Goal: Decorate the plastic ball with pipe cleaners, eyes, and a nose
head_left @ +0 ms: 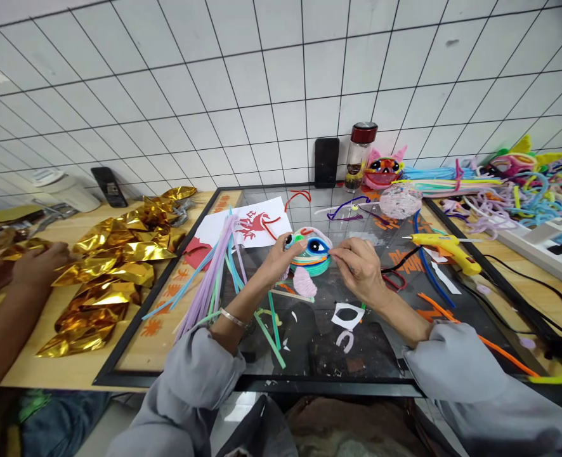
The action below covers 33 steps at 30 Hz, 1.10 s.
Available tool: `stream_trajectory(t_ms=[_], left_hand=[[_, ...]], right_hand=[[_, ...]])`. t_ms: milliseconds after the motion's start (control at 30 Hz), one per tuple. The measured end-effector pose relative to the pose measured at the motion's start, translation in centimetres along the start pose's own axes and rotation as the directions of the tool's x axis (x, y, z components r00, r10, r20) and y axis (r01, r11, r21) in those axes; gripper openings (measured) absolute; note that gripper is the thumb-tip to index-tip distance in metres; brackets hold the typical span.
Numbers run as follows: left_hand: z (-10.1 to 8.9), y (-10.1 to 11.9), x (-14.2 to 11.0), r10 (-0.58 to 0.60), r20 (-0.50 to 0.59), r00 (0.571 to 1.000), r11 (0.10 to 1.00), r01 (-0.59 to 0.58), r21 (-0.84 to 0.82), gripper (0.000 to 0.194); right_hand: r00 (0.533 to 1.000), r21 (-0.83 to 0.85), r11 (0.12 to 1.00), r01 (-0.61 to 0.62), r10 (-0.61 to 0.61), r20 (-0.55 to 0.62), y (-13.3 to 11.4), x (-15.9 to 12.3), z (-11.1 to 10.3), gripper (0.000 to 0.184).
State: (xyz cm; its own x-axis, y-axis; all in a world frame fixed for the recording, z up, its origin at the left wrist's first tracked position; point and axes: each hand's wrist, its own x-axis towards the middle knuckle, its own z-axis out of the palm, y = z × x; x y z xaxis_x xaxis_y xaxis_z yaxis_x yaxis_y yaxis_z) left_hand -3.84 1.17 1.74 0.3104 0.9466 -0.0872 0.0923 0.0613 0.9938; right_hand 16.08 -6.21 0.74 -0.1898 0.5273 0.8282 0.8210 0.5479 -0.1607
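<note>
Over the middle of the dark glass board, my left hand (283,255) grips a round pipe-cleaner animal head (315,261) by its left side, the thumb resting near the eyes. The head has big black-and-blue eyes, bands of white, orange and green, and a pale pink fuzzy oval piece (304,282) at its lower front. At its right edge my right hand (357,263) is closed in a pinch beside the blue-rimmed eye. Whatever lies between those fingertips is too small to make out.
A yellow glue gun (447,251) with its cord lies right. Lilac pipe cleaners (214,273) lie left, near white paper with a red cutout (255,222). A glass bottle (357,158) and phone (326,162) stand behind. Another person's hands (36,266) work beside gold foil (114,273).
</note>
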Motion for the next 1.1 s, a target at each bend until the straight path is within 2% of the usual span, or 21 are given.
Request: stream_trajectory(t_ms=[367,567,800,1100], left_hand=[[0.16,0.24,-0.30,-0.014,-0.026,1.000,0.998,0.015,0.056,0.064],[0.34,0.66,-0.60,0.013,-0.008,1.000,0.994,-0.012,0.104,0.058],[0.20,0.48,-0.54,-0.031,-0.017,0.999,0.991,0.033,0.133,0.067],[0.02,-0.04,-0.24,-0.010,-0.020,1.000,0.991,0.013,0.135,0.075]], right_hand=[[0.999,0.016,0.999,-0.030,0.030,0.016,-0.01,-0.07,0.04,0.018],[0.998,0.004,0.998,0.058,-0.058,0.008,0.06,-0.05,0.04,0.019],[0.989,0.017,0.989,0.147,-0.147,0.009,0.32,-0.19,0.18,0.025],[0.987,0.031,0.988,0.152,-0.153,0.044,0.13,0.11,-0.25,0.025]])
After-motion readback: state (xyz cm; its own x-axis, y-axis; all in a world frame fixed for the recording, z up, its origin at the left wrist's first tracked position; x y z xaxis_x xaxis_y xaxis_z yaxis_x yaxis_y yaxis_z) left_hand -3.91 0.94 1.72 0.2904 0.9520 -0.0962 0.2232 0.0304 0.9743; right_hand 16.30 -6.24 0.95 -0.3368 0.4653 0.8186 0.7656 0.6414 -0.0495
